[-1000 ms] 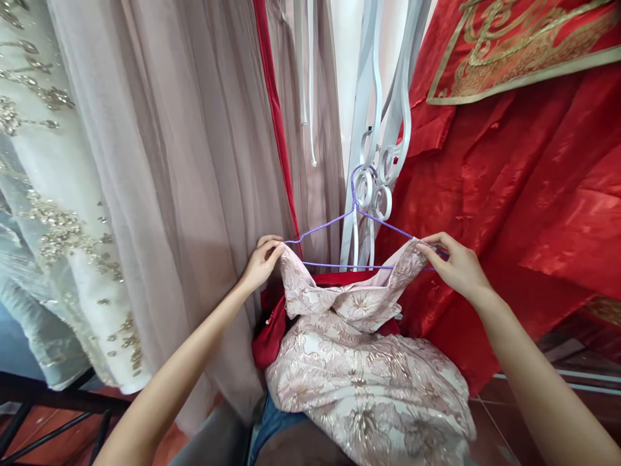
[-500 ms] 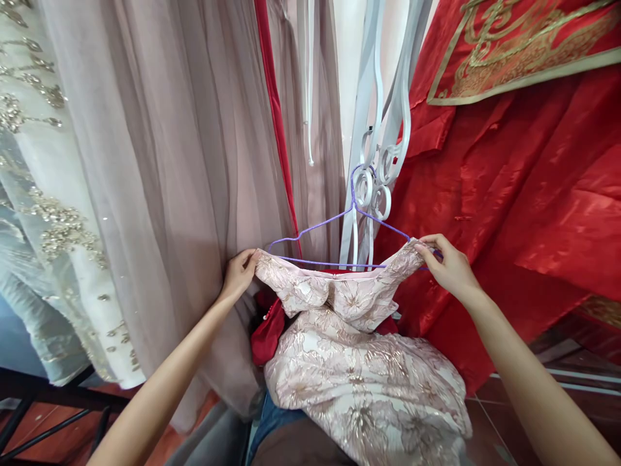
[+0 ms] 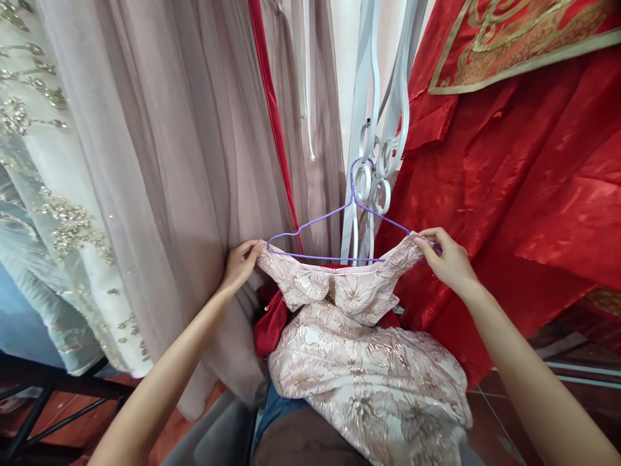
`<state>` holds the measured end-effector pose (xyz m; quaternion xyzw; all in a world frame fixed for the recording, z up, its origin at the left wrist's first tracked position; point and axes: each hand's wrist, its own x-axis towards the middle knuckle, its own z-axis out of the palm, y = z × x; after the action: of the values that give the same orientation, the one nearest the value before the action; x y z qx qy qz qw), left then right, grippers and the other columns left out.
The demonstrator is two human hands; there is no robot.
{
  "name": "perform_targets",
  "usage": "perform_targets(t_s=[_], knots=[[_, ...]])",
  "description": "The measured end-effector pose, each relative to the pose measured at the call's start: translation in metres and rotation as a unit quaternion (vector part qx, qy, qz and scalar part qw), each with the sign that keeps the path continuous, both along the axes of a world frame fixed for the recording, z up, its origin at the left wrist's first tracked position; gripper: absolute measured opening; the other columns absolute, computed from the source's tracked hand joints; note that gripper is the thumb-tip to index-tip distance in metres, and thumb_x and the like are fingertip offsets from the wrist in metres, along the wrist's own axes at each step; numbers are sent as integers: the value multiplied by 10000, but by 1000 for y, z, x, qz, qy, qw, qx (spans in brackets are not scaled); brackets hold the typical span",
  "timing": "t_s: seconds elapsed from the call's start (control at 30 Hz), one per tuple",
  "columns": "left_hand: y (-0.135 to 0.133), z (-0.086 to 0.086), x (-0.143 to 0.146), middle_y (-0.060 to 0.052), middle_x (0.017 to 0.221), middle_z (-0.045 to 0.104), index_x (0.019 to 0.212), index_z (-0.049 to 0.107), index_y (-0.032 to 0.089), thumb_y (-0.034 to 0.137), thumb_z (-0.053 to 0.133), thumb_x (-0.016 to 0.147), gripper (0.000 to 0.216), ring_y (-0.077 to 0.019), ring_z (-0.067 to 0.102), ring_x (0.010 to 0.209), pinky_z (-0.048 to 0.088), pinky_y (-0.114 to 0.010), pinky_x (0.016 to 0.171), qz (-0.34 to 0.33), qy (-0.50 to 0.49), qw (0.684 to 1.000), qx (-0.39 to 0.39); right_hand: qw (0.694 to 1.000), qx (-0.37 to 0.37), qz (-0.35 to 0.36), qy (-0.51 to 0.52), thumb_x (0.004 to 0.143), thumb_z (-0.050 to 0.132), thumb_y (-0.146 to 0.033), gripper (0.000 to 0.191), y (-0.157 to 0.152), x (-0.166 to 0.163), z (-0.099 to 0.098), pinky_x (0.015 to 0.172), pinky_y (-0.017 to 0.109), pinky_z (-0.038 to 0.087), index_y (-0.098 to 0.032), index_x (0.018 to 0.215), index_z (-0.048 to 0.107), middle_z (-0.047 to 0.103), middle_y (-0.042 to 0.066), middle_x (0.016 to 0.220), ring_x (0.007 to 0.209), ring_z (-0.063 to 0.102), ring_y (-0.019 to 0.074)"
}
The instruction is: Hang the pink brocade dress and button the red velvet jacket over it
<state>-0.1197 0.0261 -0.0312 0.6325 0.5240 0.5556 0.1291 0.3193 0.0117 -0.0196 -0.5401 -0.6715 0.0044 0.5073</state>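
A pale pink dress [image 3: 359, 362] with gold floral brocade lies over my lap, its top edge stretched along a purple wire hanger [image 3: 339, 226]. My left hand [image 3: 240, 264] pinches the dress's left shoulder at the hanger's left end. My right hand [image 3: 446, 259] pinches the right shoulder over the hanger's right end. The hanger's hook rests against white scrolled metalwork [image 3: 373, 175]. A red garment [image 3: 269, 327] peeks out beneath the dress.
A beige tulle gown [image 3: 160, 162] hangs at left, beside a white sequinned gown [image 3: 43, 194]. Shiny red fabric with gold embroidery [image 3: 524, 155] fills the right. A black metal rack [image 3: 43, 401] stands low at left on a red tiled floor.
My left hand has pulled the dress's left shoulder outward to the left along the hanger, stretching the neckline flatter. My right hand has stayed at the right end.
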Motion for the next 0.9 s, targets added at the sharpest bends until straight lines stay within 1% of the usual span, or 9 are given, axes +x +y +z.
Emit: perform_targets(t_s=[0.1, 0.2, 0.3, 0.43, 0.5, 0.73, 0.9], knots=[[1, 15, 9, -81, 974, 721, 905, 698, 154, 558, 549, 779, 449, -234, 650, 936, 492, -317, 863, -32, 9, 999, 20, 1000, 5, 1, -2, 841, 525, -441, 217, 0, -1, -1, 715, 335, 484, -248, 914, 591, 697, 52, 903, 826, 647, 239], [3, 20, 14, -81, 991, 718, 906, 703, 153, 564, 537, 790, 458, -233, 648, 947, 488, -322, 882, -53, 16, 998, 30, 1000, 7, 0, 0, 839, 527, -435, 212, 2, -1, -3, 734, 343, 484, -247, 915, 587, 696, 56, 911, 838, 646, 242], [5, 14, 10, -95, 979, 721, 899, 695, 146, 602, 540, 769, 499, -246, 651, 940, 497, -337, 868, -31, 5, 999, 22, 1000, 3, -1, 2, 836, 525, -427, 201, 3, -1, -4, 745, 353, 485, -248, 910, 580, 695, 56, 909, 838, 648, 246], [6, 0, -5, -113, 929, 726, 850, 680, 145, 672, 545, 710, 563, -262, 661, 903, 515, -349, 828, -1, -9, 1000, -1, 1000, -2, 3, 5, 827, 527, -434, 202, 4, -3, -2, 741, 368, 492, -252, 903, 574, 699, 57, 903, 833, 653, 254], [5, -4, -11, -116, 914, 725, 845, 680, 143, 680, 547, 699, 572, -259, 663, 894, 518, -338, 820, 5, -5, 1000, -5, 1000, -4, 8, 7, 825, 525, -426, 192, 4, -5, -1, 754, 369, 494, -253, 898, 569, 700, 59, 908, 841, 655, 252], [3, -3, -14, -121, 955, 722, 880, 678, 138, 670, 541, 713, 574, -264, 659, 927, 505, -341, 846, 6, -2, 1000, -10, 1000, -16, 8, 12, 821, 525, -414, 188, 4, -8, 1, 783, 365, 492, -244, 892, 563, 700, 66, 926, 864, 657, 248], [-1, -2, -12, -114, 951, 725, 894, 680, 133, 674, 537, 719, 586, -256, 658, 911, 506, -327, 823, 2, 0, 1000, -10, 1000, -12, 5, -1, 831, 522, -405, 191, 2, -6, 1, 767, 355, 492, -234, 905, 568, 701, 63, 917, 857, 659, 245]])
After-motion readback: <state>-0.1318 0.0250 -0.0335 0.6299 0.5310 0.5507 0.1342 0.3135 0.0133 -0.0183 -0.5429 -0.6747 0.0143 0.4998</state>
